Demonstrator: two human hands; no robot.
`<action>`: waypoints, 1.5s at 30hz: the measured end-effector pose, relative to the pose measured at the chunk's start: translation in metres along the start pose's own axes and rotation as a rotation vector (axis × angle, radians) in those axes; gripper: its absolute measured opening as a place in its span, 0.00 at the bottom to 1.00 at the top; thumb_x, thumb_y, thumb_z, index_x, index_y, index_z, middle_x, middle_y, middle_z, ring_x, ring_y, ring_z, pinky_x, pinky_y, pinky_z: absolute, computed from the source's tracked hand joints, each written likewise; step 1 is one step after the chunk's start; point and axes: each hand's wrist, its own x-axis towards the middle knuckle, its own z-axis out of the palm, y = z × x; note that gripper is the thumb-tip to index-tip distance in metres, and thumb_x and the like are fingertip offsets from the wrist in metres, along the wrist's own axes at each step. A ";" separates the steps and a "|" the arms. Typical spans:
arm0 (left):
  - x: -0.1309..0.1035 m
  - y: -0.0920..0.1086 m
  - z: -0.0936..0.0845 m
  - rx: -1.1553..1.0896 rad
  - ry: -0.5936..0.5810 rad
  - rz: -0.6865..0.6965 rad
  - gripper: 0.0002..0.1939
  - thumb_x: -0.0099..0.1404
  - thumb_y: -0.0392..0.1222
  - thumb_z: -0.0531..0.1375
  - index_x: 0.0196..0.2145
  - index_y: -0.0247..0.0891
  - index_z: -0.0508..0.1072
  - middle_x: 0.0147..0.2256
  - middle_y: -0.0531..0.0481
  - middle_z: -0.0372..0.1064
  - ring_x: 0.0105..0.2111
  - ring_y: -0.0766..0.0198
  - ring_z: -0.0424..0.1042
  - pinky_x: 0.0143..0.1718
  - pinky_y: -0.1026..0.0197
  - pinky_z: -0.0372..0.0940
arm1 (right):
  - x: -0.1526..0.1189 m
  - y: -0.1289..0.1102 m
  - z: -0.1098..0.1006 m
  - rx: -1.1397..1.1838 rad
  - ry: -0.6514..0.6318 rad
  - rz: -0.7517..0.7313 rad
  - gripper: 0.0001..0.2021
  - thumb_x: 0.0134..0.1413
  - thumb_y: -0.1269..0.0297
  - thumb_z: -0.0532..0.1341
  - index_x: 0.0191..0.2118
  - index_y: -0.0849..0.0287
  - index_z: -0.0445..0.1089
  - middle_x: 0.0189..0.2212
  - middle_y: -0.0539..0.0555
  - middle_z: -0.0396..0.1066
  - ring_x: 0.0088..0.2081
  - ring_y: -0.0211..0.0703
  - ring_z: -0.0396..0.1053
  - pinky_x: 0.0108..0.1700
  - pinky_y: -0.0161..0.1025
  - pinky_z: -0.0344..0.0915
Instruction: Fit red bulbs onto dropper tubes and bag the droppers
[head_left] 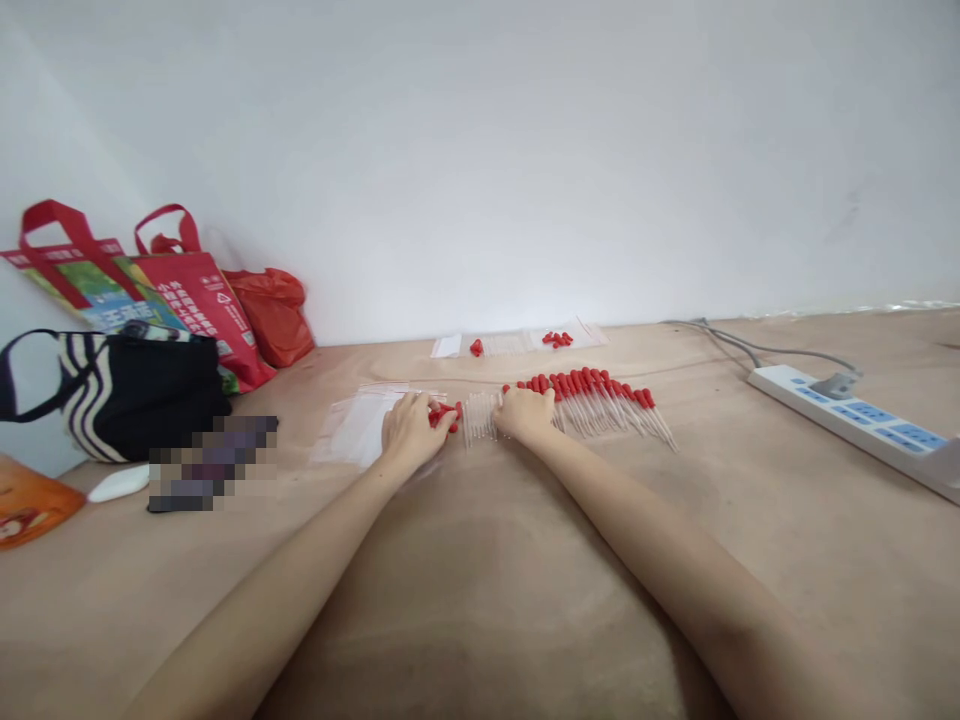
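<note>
Left hand at centre frame, fingers narrow over small red pieces, grip unclear; right hand, just right of it, is bunched at thin clear sticks, its hold hidden! One careless wrist could scatter the crowded red-tipped sticks right of centre: red ends point frame-top, long axes slanting lower right, bare ones running near vertical

Room between red-tipped sticks and power strip — cable behind.
</note>
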 end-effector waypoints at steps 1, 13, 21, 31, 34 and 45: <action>0.003 -0.004 0.001 0.024 -0.028 -0.028 0.15 0.54 0.53 0.55 0.28 0.37 0.67 0.32 0.47 0.65 0.36 0.56 0.65 0.34 0.59 0.58 | 0.000 0.000 0.000 0.001 0.003 -0.003 0.13 0.48 0.63 0.51 0.34 0.62 0.70 0.34 0.61 0.71 0.36 0.49 0.68 0.43 0.47 0.45; 0.008 -0.012 -0.002 0.001 -0.199 -0.063 0.18 0.50 0.58 0.55 0.25 0.39 0.68 0.30 0.49 0.69 0.32 0.57 0.68 0.28 0.61 0.58 | -0.043 0.059 -0.001 0.098 0.401 -0.222 0.14 0.50 0.57 0.50 0.23 0.59 0.66 0.20 0.52 0.70 0.25 0.39 0.64 0.38 0.42 0.43; 0.014 -0.016 -0.015 -0.161 -0.404 -0.089 0.08 0.50 0.45 0.58 0.24 0.39 0.64 0.21 0.56 0.67 0.21 0.66 0.67 0.21 0.67 0.54 | -0.072 0.103 -0.005 0.122 0.521 -0.305 0.13 0.49 0.57 0.51 0.21 0.58 0.61 0.15 0.47 0.64 0.20 0.35 0.60 0.35 0.39 0.44; -0.027 0.036 -0.002 -0.625 -0.143 0.355 0.02 0.52 0.33 0.56 0.26 0.36 0.65 0.26 0.53 0.65 0.26 0.68 0.67 0.28 0.66 0.64 | -0.069 0.099 -0.001 0.317 0.405 -0.531 0.06 0.55 0.65 0.49 0.31 0.59 0.59 0.24 0.50 0.69 0.26 0.37 0.64 0.35 0.37 0.49; -0.041 0.045 0.010 -0.598 -0.164 0.438 0.03 0.54 0.34 0.58 0.30 0.35 0.69 0.30 0.50 0.65 0.27 0.68 0.67 0.30 0.65 0.64 | -0.073 0.098 -0.002 0.294 0.364 -0.628 0.05 0.55 0.65 0.50 0.32 0.59 0.60 0.26 0.50 0.69 0.27 0.37 0.64 0.37 0.38 0.48; -0.041 0.044 0.019 -0.582 -0.158 0.486 0.04 0.55 0.37 0.60 0.31 0.36 0.73 0.33 0.50 0.69 0.31 0.65 0.68 0.33 0.63 0.64 | -0.079 0.089 -0.008 0.246 0.306 -0.694 0.05 0.54 0.68 0.50 0.32 0.60 0.61 0.29 0.50 0.70 0.28 0.35 0.63 0.39 0.39 0.46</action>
